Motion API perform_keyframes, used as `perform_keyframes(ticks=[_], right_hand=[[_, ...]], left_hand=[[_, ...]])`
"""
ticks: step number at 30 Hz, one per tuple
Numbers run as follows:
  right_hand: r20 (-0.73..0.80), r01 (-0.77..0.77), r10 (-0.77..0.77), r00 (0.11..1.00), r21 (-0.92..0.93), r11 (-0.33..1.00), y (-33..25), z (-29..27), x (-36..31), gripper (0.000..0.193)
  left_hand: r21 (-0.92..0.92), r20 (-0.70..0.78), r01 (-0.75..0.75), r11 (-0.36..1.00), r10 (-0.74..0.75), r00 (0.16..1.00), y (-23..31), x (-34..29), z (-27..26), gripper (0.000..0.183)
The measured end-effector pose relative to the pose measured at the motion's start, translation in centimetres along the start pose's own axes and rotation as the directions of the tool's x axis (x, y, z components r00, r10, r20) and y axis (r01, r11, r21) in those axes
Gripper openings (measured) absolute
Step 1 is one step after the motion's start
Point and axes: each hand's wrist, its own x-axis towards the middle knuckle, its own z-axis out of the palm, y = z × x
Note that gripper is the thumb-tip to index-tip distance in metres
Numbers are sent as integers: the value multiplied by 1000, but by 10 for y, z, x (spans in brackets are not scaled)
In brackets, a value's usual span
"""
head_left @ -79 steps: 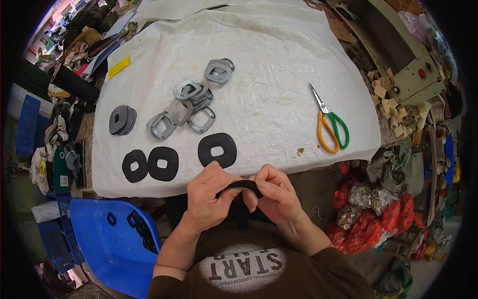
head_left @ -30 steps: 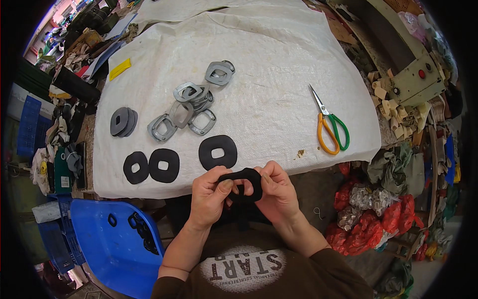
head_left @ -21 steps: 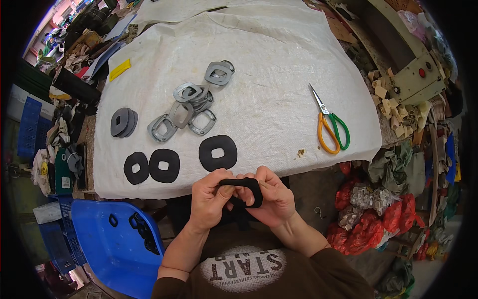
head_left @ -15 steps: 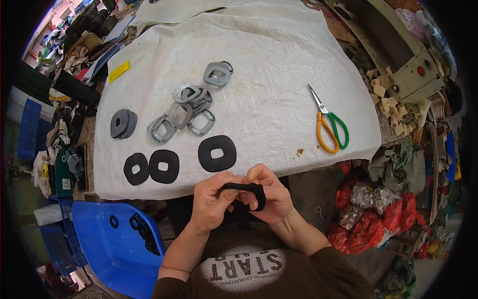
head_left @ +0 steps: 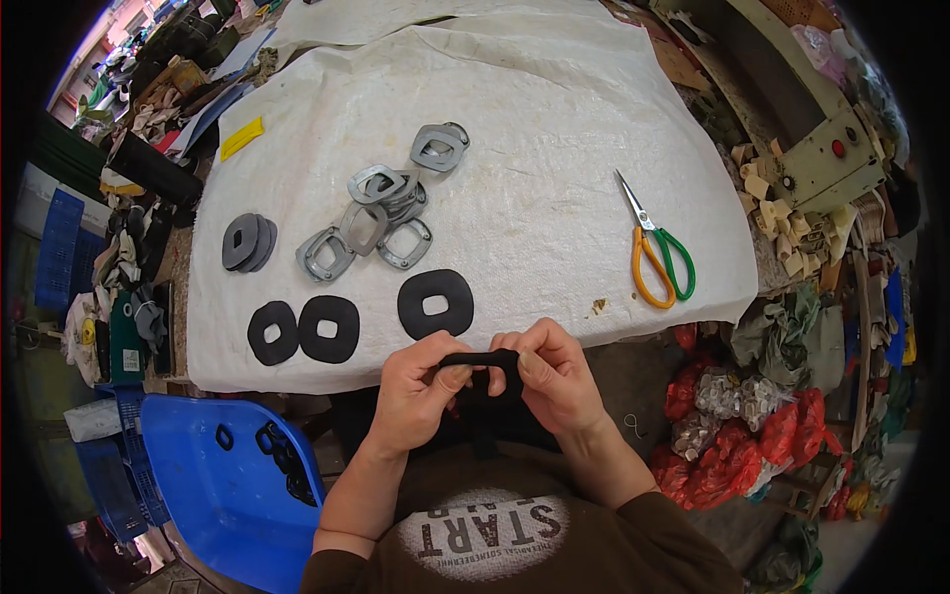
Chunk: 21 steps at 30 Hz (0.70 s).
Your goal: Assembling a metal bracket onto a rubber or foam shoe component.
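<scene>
Just off the table's near edge, my left hand [head_left: 421,388] and my right hand [head_left: 556,376] are closed on opposite ends of a black fabric ring pad [head_left: 479,358]. The pad is seen nearly edge-on, so its opening is mostly hidden. On the table in front of my hands lies a rounded-square black pad [head_left: 435,304] with a square hole. Two similar black pads [head_left: 329,329] lie side by side to the left. Beyond them is a loose pile of grey metal frames [head_left: 365,227]. A small stack of grey pads [head_left: 247,243] sits at the table's left.
Scissors [head_left: 651,247] with orange and green handles lie at the right of the white-covered table [head_left: 554,129]. A blue tub [head_left: 188,465] holding several black rings stands at lower left. Red plastic bags [head_left: 727,460] lie at lower right. A yellow strip [head_left: 241,139] rests far left.
The black ring pad has turned from a tilted, open loop to nearly edge-on. My right hand has moved slightly up and right, its thumb now pressing the pad's front.
</scene>
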Motion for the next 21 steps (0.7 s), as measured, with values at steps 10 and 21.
perform_keyframes(ticks=[10,21], right_hand=[[85,-117,86,993,508,853,6,11,-4,13],[50,-128,118,992,385,914,16,-3,-4,20]], left_hand=[[-73,11,-79,994,80,997,-5,-1,7,18],[26,-12,-92,995,92,996,1,-4,8,16]])
